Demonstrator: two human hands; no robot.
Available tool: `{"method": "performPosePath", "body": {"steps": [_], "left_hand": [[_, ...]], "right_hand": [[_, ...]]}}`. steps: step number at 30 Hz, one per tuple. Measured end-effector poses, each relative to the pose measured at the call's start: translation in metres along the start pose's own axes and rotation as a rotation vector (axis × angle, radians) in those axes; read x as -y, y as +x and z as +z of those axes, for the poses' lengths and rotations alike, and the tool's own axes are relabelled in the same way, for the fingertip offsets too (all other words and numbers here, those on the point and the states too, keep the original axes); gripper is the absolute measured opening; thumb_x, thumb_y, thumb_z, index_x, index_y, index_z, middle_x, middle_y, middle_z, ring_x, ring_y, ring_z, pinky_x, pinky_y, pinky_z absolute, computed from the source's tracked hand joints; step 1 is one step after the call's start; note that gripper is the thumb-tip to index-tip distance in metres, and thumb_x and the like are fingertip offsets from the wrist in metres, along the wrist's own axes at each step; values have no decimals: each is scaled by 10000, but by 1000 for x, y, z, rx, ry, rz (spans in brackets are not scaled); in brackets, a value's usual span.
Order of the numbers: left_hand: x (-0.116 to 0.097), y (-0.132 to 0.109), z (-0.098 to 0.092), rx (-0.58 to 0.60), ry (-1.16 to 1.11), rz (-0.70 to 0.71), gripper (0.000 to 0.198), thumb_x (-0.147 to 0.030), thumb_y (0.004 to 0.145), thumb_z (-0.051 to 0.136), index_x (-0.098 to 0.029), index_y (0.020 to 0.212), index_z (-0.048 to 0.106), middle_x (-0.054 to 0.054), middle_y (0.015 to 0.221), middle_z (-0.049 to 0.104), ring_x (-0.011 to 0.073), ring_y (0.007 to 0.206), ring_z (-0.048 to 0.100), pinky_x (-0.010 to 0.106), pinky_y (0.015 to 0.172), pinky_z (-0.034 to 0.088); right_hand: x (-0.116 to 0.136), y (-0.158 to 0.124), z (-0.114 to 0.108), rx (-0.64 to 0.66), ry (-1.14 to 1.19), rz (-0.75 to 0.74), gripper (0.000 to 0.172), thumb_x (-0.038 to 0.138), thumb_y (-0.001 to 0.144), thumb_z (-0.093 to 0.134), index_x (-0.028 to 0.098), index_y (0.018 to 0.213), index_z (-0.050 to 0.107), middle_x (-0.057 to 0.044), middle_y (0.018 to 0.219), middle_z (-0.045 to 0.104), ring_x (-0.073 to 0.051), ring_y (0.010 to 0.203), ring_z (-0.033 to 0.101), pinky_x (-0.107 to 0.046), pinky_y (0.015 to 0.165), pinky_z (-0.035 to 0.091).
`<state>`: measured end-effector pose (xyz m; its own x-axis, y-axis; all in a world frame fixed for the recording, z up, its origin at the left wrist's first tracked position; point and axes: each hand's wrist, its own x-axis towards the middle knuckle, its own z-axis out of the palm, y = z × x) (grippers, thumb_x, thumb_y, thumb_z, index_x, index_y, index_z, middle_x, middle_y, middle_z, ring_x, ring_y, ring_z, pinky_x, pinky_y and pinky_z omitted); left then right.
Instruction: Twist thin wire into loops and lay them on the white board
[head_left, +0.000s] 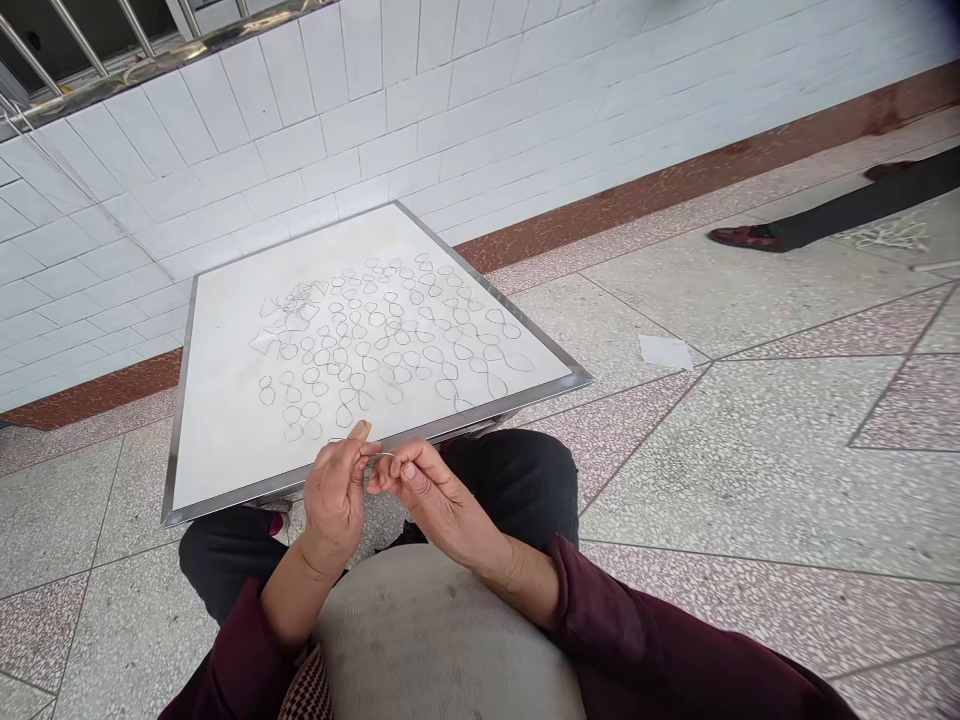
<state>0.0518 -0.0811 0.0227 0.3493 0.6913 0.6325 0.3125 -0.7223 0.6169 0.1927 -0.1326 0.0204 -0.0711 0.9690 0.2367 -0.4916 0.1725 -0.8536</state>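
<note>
Above the table's near edge my two hands meet, both closed in a pinch. My left hand [334, 495] grips one end of a thin wire [384, 455], which bows across the small gap to my right hand [446, 505]. The fingertips of my right hand press on the wire's other end. A tan, wood-like piece [361, 430] sticks up beside my left fingers; whether that hand holds it too, I cannot tell. On the white tabletop [225, 420] ahead lie many wire figure-eight loops [360, 388], with a tangled heap of wire [300, 298] at the far left.
A metal rim [525, 392] edges the table, which stands by a white tiled wall [420, 130]. A person's leg and shoe [746, 237] show at the right. A white sheet [666, 352] lies on the speckled floor [750, 450]. Metal bars [79, 40] are at upper left.
</note>
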Motion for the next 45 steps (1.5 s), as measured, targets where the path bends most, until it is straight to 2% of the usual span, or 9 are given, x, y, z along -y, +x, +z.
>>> {"method": "performPosePath", "body": {"steps": [3, 6, 11, 15, 24, 29, 32, 39, 45], "left_hand": [[-7, 2, 1, -14, -75, -49, 414, -189, 985, 454, -256, 1392, 486, 83, 1058, 732, 186, 982, 700, 353, 784, 601], [-15, 3, 4, -37, -226, -173, 417, -184, 991, 442, -255, 1401, 467, 106, 1111, 722, 210, 1047, 694, 368, 801, 606], [-17, 4, 9, -85, -329, -217, 412, -167, 991, 443, -283, 1384, 484, 92, 1193, 685, 222, 1186, 626, 438, 981, 530], [-17, 4, 9, -119, -289, -197, 412, -153, 979, 467, -303, 1359, 519, 72, 1192, 680, 203, 1125, 660, 444, 1012, 497], [-24, 1, 9, -252, -496, -509, 445, -254, 923, 598, -253, 1362, 526, 73, 1060, 750, 199, 1024, 703, 392, 947, 542], [-23, 3, 9, -303, -662, -733, 544, -305, 889, 652, -237, 1401, 482, 90, 1107, 737, 158, 915, 719, 341, 912, 550], [-23, 4, 7, -288, -739, -820, 534, -316, 876, 668, -222, 1377, 508, 99, 1135, 726, 162, 944, 713, 334, 924, 540], [-17, 4, 1, -243, -798, -889, 472, -313, 841, 702, -190, 1284, 595, 97, 1078, 739, 228, 1024, 705, 426, 993, 510], [-8, 2, 3, -249, -812, -953, 519, -287, 796, 740, -179, 1284, 598, 91, 1019, 744, 214, 991, 710, 397, 968, 511]], "right_hand": [[2, 0, 1, 2, -68, -52, 210, 414, 1015, 407, 246, 941, 507, -27, 879, 544, -176, 908, 571, -368, 850, 475], [6, 0, 3, -22, -277, -128, 215, 400, 1016, 408, 241, 942, 532, -36, 897, 552, -177, 902, 567, -369, 864, 474], [6, 2, 7, -20, -514, -322, 214, 350, 1031, 362, 253, 990, 549, -46, 908, 590, -183, 882, 573, -356, 809, 494], [7, 4, 8, 10, -666, -443, 208, 315, 1031, 350, 257, 999, 548, -45, 892, 608, -193, 877, 565, -380, 821, 488], [7, 9, 1, 108, -961, -606, 220, 156, 998, 339, 229, 1057, 538, -64, 924, 624, -207, 919, 561, -393, 815, 506], [4, 9, -3, 160, -1147, -646, 259, 65, 963, 358, 197, 1078, 548, -89, 978, 624, -216, 1011, 552, -397, 844, 521], [3, 10, -5, 184, -1225, -666, 256, 58, 958, 358, 157, 1090, 554, -111, 996, 638, -218, 1027, 543, -392, 875, 511], [-2, 10, -8, 264, -1410, -578, 241, 96, 966, 377, 144, 1072, 588, -96, 972, 663, -221, 918, 513, -385, 833, 466], [-9, 9, -12, 258, -1394, -523, 206, 111, 966, 427, 181, 1072, 589, -82, 986, 670, -223, 937, 534, -405, 862, 475]]}}
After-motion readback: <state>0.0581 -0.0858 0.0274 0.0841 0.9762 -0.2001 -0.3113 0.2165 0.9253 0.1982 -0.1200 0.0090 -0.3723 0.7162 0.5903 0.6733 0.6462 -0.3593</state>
